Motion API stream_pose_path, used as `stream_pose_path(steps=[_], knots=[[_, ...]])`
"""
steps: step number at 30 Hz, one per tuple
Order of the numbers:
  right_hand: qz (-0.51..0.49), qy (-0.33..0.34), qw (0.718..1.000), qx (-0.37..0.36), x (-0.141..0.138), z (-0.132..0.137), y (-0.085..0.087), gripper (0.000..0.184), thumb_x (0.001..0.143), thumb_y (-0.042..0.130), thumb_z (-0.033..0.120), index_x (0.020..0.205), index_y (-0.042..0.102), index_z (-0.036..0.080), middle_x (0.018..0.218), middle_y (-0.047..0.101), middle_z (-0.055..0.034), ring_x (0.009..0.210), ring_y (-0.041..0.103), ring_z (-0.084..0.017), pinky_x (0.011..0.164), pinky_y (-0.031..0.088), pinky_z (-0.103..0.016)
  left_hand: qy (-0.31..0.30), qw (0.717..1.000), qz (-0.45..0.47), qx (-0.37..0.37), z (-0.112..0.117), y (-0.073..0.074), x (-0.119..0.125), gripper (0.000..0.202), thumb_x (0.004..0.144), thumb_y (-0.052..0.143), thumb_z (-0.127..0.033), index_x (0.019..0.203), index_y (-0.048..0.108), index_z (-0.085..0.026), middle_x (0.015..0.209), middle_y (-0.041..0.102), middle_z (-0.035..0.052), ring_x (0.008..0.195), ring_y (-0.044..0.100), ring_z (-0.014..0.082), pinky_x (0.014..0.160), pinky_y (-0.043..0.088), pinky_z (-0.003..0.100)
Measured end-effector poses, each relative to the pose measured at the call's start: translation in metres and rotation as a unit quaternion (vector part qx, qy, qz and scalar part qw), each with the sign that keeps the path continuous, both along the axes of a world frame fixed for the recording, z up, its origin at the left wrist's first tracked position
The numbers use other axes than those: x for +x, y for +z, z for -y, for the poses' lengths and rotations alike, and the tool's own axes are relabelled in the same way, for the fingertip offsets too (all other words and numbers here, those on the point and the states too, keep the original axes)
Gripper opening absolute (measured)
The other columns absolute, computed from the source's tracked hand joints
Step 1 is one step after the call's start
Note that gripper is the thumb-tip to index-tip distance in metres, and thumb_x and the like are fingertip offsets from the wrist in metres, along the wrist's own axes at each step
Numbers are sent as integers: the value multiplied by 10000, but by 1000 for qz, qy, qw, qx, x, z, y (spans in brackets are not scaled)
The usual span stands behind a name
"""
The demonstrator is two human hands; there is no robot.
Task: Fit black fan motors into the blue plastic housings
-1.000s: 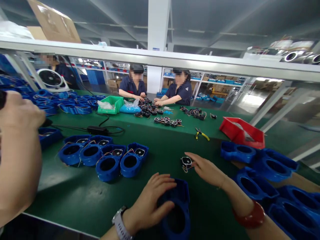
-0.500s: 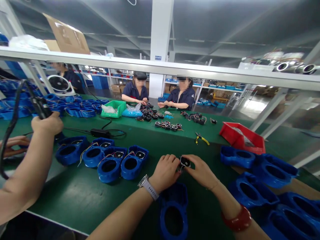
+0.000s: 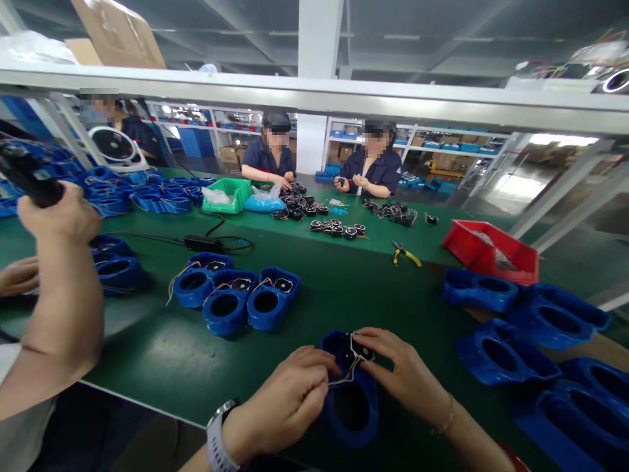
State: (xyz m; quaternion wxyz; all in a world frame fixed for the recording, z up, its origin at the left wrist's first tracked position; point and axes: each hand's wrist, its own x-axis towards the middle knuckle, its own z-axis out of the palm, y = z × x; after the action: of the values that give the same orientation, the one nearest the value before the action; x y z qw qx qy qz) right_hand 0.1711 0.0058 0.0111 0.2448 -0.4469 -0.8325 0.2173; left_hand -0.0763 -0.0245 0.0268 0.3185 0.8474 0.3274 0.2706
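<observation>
A blue plastic housing with a large round hole lies on the green table in front of me. Over its far end, my right hand grips a small black part with a white edge, between thumb and fingers. The part looks partly lowered into the housing's recess; how deep it sits I cannot tell. Thin coloured wires run from it to my left hand, whose thumb and fingers are closed on them. The left forefinger reaches over the housing's rim.
Three blue housings with fitted black parts stand left of centre. Several more lie at right, near a red bin and yellow-handled pliers. A neighbour's hand holds a black tool at left.
Both hands have come nearer, bringing the black part down to the housing. My left hand has shifted from the part to its wires. One housing at left has moved toward the neighbour.
</observation>
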Motion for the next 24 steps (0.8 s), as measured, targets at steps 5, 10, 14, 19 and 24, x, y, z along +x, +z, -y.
stream_pose_path(steps=[5,10,14,19,24], knots=[[67,-4,998,5,-1,3,1,329,863,583,183,1182,631,245,1206,581,-79,1107,541,-234,964,470,-410,-2,994,-99,37,11,-18,5,212,900,393,-146,967,589,-192,1346,515,22,1288,417,190,1125,289,427],[100,6,995,20,0,4,6,340,848,589,160,1173,638,246,1184,590,-81,1083,557,-237,946,489,-409,-1,986,-152,68,14,-20,11,228,924,407,-205,1090,563,-204,1401,457,15,1317,377,219,1089,344,459],[79,29,995,49,3,7,2,326,873,555,185,1179,633,266,1203,582,-80,1095,557,-237,930,506,-403,10,984,-156,79,15,-23,13,187,915,429,-208,1043,566,-196,1374,480,18,1290,405,227,1067,370,445],[83,13,995,50,7,9,-3,307,883,550,223,1172,639,275,1194,591,-81,1087,571,-241,923,517,-409,17,983,-154,95,15,-29,19,172,913,427,-204,1044,538,-196,1365,487,26,1280,410,220,1051,368,433],[66,-10,996,50,10,11,-4,311,872,565,259,1171,642,297,1192,599,-76,1080,582,-257,918,523,-433,38,983,-145,101,15,-34,26,113,918,439,-242,959,533,-194,1300,529,26,1233,442,230,996,396,412]])
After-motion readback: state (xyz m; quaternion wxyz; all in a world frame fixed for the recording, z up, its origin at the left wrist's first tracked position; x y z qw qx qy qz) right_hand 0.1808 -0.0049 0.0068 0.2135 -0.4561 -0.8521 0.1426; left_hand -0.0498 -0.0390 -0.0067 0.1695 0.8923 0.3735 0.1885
